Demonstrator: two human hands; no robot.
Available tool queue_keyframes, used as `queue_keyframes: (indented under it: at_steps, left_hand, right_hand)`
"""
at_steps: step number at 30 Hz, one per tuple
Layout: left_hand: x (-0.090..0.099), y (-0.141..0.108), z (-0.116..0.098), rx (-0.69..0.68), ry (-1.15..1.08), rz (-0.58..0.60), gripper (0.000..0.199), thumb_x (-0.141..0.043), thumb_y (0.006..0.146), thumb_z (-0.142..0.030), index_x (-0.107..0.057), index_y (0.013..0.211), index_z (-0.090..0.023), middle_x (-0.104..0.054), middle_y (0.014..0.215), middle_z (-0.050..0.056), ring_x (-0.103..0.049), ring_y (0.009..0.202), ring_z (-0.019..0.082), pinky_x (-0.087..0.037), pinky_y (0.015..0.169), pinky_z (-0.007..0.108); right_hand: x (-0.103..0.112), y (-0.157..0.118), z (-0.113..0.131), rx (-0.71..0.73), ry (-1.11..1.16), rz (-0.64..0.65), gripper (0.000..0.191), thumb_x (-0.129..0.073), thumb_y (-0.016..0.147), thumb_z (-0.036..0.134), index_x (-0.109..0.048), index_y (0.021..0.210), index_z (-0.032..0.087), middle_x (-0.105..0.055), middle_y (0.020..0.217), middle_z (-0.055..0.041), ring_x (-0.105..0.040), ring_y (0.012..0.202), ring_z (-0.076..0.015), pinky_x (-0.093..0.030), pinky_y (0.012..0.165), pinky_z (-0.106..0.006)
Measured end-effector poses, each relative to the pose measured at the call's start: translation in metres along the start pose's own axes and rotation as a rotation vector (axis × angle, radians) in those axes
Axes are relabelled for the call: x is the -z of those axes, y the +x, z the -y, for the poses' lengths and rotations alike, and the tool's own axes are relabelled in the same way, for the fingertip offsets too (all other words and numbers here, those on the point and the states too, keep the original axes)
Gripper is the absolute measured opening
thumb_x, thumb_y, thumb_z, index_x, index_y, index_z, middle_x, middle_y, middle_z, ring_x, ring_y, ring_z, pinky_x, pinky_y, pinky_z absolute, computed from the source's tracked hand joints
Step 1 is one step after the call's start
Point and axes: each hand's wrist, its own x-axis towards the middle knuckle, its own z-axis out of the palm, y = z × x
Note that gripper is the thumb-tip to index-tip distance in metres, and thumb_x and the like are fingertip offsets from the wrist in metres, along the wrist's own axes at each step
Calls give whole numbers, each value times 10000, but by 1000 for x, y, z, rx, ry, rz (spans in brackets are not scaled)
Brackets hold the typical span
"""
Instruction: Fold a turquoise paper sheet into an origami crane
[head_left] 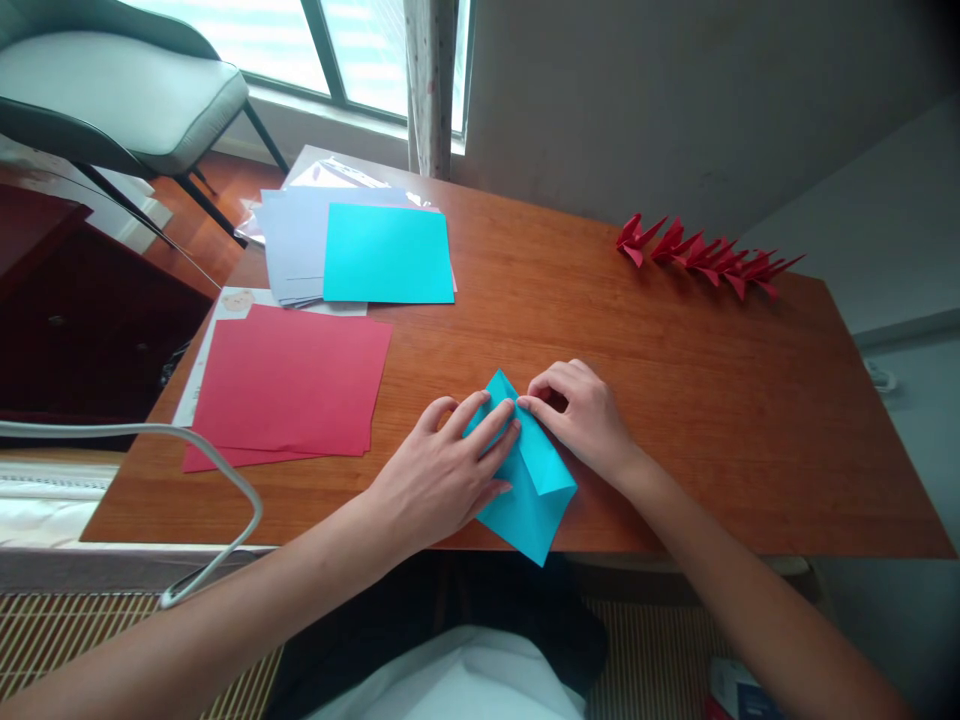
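Note:
A folded piece of turquoise paper (529, 515) lies at the front edge of the wooden table, its near corner sticking out past the edge. Its shape is a kite-like diamond, with a flap folded in along the right side. My left hand (457, 460) rests on the paper's left part, fingers spread and pressing it down. At the upper right edge of the paper, my right hand (581, 410) pinches the fold between thumb and forefinger. The left fingers cover part of the middle.
Red paper sheets (292, 385) lie on the left of the table (675, 400). Behind them, a turquoise sheet (390, 255) tops pale sheets (292, 240). Several red folded paper cranes (712, 258) stand in a row at the back right. A white cable (244, 490) loops at the left.

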Motion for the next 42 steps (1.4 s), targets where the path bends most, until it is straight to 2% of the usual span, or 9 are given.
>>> queue_keyframes:
  at_steps: [5, 10, 17, 21, 27, 33, 42]
  left_hand:
    - [0, 1, 0, -6, 4, -5, 525, -365, 1041, -493, -560, 1440, -214, -496, 1548, 84, -422, 1389, 347, -370, 1027, 489]
    - [0, 1, 0, -2, -11, -6, 507, -397, 1032, -495, -571, 1432, -237, -483, 1557, 79, -411, 1400, 344, -373, 1033, 485]
    - [-1, 0, 1, -2, -12, -13, 515, -354, 1045, -491, -567, 1433, -229, -473, 1574, 68, -412, 1398, 332, -367, 1023, 479]
    - [-1, 0, 0, 6, -7, -20, 508, -388, 1034, -497, -566, 1435, -240, -481, 1566, 64, -423, 1390, 334, -371, 1020, 478]
    - [-2, 0, -1, 8, -3, -11, 519, -404, 1028, -505, -545, 1453, -243, -461, 1582, 66, -412, 1401, 339, -365, 1035, 484]
    - [0, 0, -1, 24, -5, -3, 517, -416, 1031, -506, -537, 1453, -234, -479, 1572, 67, -411, 1410, 332, -350, 1041, 473]
    - [-1, 1, -2, 24, -15, -6, 526, -423, 1030, -510, -517, 1470, -237, -472, 1580, 60, -413, 1413, 335, -345, 1034, 475]
  right_hand:
    - [-3, 12, 0, 9, -21, 2, 182, -709, 923, 328, -638, 783, 236, -706, 829, -23, -589, 819, -215, -462, 775, -374]
    - [-7, 27, 0, 18, -34, 3, 195, -709, 923, 353, -636, 784, 238, -690, 810, -19, -574, 796, -210, -455, 749, -361]
    - [-15, 57, 1, 2, -50, 12, 201, -719, 917, 351, -635, 776, 234, -695, 833, -18, -574, 830, -209, -441, 764, -350]
    - [-15, 63, -3, 20, -21, 17, 243, -715, 917, 396, -631, 760, 229, -688, 803, -13, -564, 798, -198, -429, 743, -340]
    - [-11, 53, -8, 5, 84, -40, 379, -624, 955, 518, -608, 721, 220, -647, 734, -4, -548, 739, -172, -420, 704, -321]
    - [-4, 35, -6, 42, -29, 48, 295, -687, 930, 431, -595, 743, 222, -646, 812, -21, -557, 810, -192, -431, 730, -332]
    - [19, -8, -10, 43, -36, 144, 244, -741, 898, 371, -604, 761, 222, -643, 845, -13, -551, 838, -194, -454, 767, -339]
